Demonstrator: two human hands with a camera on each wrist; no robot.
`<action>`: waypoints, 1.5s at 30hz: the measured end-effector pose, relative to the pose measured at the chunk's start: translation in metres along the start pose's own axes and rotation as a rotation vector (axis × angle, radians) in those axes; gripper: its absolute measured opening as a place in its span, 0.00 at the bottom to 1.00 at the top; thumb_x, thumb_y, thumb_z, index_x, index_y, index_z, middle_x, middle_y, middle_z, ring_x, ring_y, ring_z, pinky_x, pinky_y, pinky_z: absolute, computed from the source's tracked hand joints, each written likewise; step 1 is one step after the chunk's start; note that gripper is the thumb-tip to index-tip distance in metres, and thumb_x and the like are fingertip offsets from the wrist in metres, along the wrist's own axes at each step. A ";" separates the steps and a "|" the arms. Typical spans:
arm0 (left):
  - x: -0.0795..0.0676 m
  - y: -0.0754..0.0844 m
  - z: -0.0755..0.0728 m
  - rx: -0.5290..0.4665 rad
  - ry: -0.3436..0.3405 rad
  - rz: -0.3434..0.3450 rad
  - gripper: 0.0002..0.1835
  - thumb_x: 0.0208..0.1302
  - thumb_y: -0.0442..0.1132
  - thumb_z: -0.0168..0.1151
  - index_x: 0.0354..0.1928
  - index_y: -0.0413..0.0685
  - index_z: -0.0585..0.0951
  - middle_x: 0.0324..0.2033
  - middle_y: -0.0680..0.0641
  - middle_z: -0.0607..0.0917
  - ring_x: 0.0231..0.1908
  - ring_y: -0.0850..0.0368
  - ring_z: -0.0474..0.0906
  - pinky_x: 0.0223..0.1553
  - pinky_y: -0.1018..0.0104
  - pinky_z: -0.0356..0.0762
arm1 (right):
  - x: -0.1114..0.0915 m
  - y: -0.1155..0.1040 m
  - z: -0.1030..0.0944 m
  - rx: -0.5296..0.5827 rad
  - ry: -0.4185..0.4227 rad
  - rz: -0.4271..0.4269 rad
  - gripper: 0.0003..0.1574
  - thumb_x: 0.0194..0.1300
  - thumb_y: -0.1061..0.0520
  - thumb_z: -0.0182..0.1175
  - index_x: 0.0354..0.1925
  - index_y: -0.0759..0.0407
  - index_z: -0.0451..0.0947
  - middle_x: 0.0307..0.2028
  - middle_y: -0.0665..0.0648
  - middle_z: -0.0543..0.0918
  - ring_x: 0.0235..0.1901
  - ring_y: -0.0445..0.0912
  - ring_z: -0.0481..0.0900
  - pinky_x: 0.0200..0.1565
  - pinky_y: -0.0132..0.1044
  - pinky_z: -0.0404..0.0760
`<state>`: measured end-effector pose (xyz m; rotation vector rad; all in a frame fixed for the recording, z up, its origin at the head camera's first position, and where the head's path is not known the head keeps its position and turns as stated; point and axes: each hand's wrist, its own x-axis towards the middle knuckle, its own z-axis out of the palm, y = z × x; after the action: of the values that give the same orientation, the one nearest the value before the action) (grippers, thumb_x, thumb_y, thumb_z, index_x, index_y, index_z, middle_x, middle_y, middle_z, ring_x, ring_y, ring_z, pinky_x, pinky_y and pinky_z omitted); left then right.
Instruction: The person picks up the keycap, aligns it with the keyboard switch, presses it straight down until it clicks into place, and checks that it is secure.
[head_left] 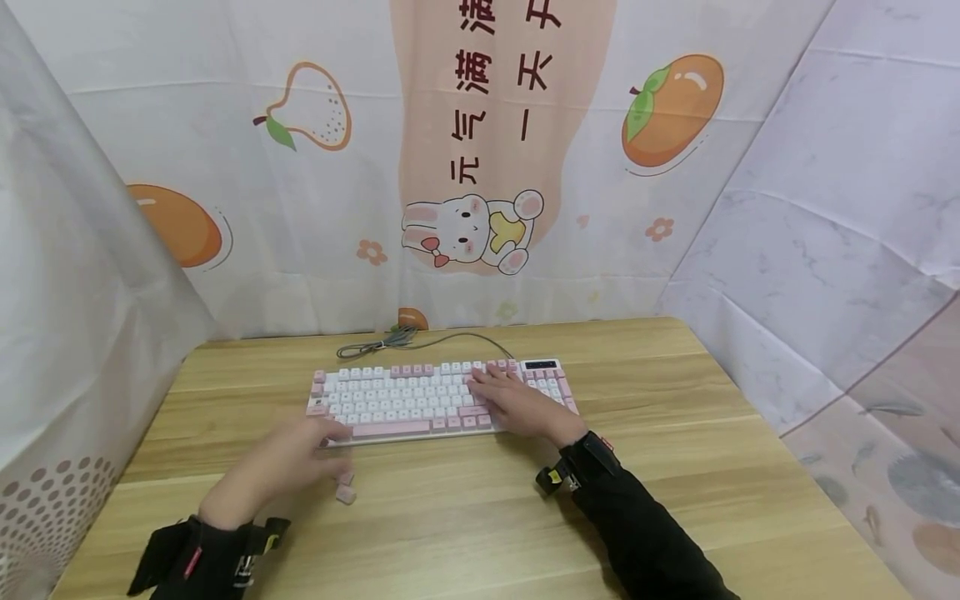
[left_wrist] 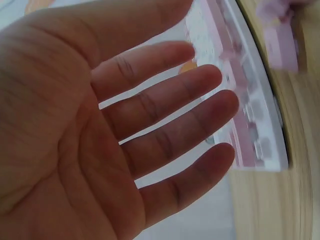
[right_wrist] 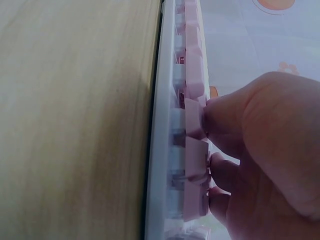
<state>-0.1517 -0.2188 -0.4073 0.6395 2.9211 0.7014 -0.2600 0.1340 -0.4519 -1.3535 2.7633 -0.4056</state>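
A pink and white keyboard (head_left: 405, 400) lies on the table. My right hand (head_left: 521, 406) rests over its right part, and in the right wrist view the fingertips touch the tops of pink keys (right_wrist: 196, 157). My left hand (head_left: 281, 458), blurred, is by the keyboard's front left corner. In the left wrist view its fingers are spread and nearly straight, with nothing in the palm (left_wrist: 55, 145). Pink loose keycaps (head_left: 346, 494) lie on the table beside that hand. Near the corner, the keyboard shows bare key sockets (left_wrist: 262, 147) without caps.
A coiled grey cable (head_left: 375, 345) lies behind the keyboard on the wooden table (head_left: 660, 417). A printed cloth (head_left: 315, 217) hangs along the table's back edge, with more cloth (head_left: 840, 200) at the right side. Black straps (head_left: 592, 458) sit on both wrists.
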 end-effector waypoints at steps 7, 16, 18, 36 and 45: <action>-0.001 0.011 -0.001 -0.071 -0.060 -0.042 0.11 0.46 0.43 0.72 0.31 0.52 0.81 0.27 0.57 0.80 0.29 0.60 0.74 0.34 0.60 0.75 | -0.002 0.001 -0.001 0.004 0.005 -0.008 0.27 0.74 0.59 0.41 0.68 0.63 0.60 0.69 0.65 0.59 0.68 0.64 0.50 0.64 0.59 0.50; -0.005 0.018 0.008 -0.125 -0.158 -0.040 0.13 0.43 0.45 0.74 0.25 0.55 0.76 0.21 0.56 0.76 0.24 0.60 0.70 0.26 0.60 0.70 | -0.003 0.003 -0.001 0.015 -0.006 0.009 0.27 0.74 0.59 0.42 0.68 0.62 0.60 0.69 0.65 0.58 0.68 0.64 0.49 0.64 0.59 0.48; -0.005 0.018 0.013 -0.146 -0.183 -0.048 0.12 0.44 0.42 0.72 0.25 0.54 0.75 0.21 0.56 0.75 0.24 0.59 0.70 0.26 0.60 0.70 | -0.003 0.003 0.000 0.016 -0.007 0.013 0.27 0.74 0.59 0.42 0.69 0.61 0.60 0.70 0.64 0.58 0.68 0.64 0.49 0.64 0.59 0.48; 0.000 0.019 0.022 -0.117 -0.246 -0.119 0.10 0.46 0.35 0.71 0.27 0.52 0.77 0.22 0.53 0.76 0.25 0.56 0.71 0.28 0.58 0.71 | 0.001 0.001 0.001 0.013 -0.002 0.025 0.27 0.75 0.56 0.42 0.69 0.58 0.60 0.70 0.62 0.58 0.69 0.62 0.48 0.65 0.57 0.46; 0.001 0.020 0.024 -0.075 -0.220 -0.133 0.10 0.47 0.34 0.71 0.26 0.52 0.77 0.22 0.54 0.76 0.24 0.57 0.70 0.30 0.59 0.72 | 0.000 -0.001 0.000 0.020 -0.005 0.018 0.27 0.74 0.57 0.43 0.69 0.59 0.61 0.70 0.64 0.58 0.69 0.63 0.49 0.64 0.58 0.48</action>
<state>-0.1415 -0.1919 -0.4194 0.4768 2.6923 0.6753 -0.2597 0.1332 -0.4521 -1.3220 2.7578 -0.4267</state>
